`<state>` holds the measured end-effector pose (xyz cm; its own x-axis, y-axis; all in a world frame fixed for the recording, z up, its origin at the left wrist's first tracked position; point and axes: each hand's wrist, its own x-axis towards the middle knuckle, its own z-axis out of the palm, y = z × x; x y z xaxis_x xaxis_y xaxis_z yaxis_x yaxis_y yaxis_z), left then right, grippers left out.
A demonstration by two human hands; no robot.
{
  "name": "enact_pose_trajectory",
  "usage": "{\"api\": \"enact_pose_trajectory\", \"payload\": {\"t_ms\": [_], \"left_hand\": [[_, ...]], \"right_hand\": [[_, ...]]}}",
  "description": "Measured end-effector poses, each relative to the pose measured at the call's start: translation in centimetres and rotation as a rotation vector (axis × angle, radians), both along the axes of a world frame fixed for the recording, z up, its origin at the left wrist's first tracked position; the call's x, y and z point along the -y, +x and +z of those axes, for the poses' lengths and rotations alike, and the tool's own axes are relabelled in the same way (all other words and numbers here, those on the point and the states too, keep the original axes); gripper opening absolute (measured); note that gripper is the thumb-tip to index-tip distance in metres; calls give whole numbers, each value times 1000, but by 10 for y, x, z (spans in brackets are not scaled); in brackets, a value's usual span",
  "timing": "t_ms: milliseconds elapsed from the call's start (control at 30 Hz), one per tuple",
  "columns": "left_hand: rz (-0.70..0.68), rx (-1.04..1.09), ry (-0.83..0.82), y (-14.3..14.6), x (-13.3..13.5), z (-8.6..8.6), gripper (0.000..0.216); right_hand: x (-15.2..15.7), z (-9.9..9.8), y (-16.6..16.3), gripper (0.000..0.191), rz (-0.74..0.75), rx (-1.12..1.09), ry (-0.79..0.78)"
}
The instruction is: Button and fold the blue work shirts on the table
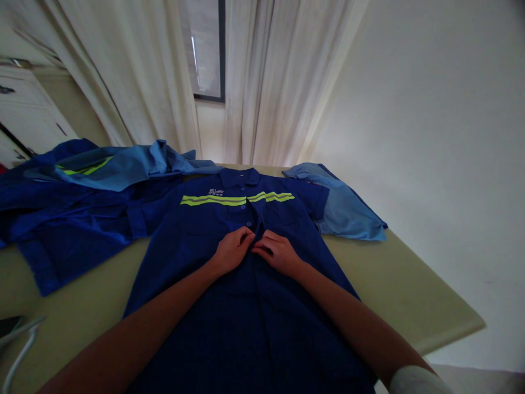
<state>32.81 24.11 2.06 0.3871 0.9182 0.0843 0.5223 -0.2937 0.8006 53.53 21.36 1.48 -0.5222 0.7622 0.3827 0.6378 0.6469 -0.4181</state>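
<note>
A dark blue work shirt (pixel 197 230) lies spread face up, collar away from me, with a yellow-green reflective band across its chest. Its front placket gapes near the chest, where a few buttons show. My left hand (pixel 235 247) pinches the placket edge at mid-front, thumb and fingers together. Facing it, my right hand (pixel 279 251) pinches the other placket edge, fingertips close to those of the left. Whether a button sits between the fingers is hidden.
Dark blue garments (pixel 82 235) and a light blue one (pixel 118 164) are heaped at left. A folded light blue garment (pixel 348 208) lies at right on the table (pixel 426 295). A white cable (pixel 20 350) is at lower left. Curtains (pixel 147 71) hang behind; a wall stands at right.
</note>
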Motion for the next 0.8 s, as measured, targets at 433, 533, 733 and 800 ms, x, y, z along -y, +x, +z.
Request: {"api": "enact_pose_trajectory", "payload": {"t_ms": [433, 533, 733, 800], "left_hand": [[-6, -150, 49, 4, -1, 3, 22], [26, -137, 35, 4, -1, 1, 22], [-32, 27, -35, -2, -7, 0, 28], [-44, 49, -51, -3, -8, 0, 28]], "right_hand": [[3, 0, -1, 17, -55, 140, 55], [5, 1, -2, 28, 15, 228, 127], [4, 0, -2, 24, -54, 71, -3], [2, -1, -2, 23, -94, 12, -67]]}}
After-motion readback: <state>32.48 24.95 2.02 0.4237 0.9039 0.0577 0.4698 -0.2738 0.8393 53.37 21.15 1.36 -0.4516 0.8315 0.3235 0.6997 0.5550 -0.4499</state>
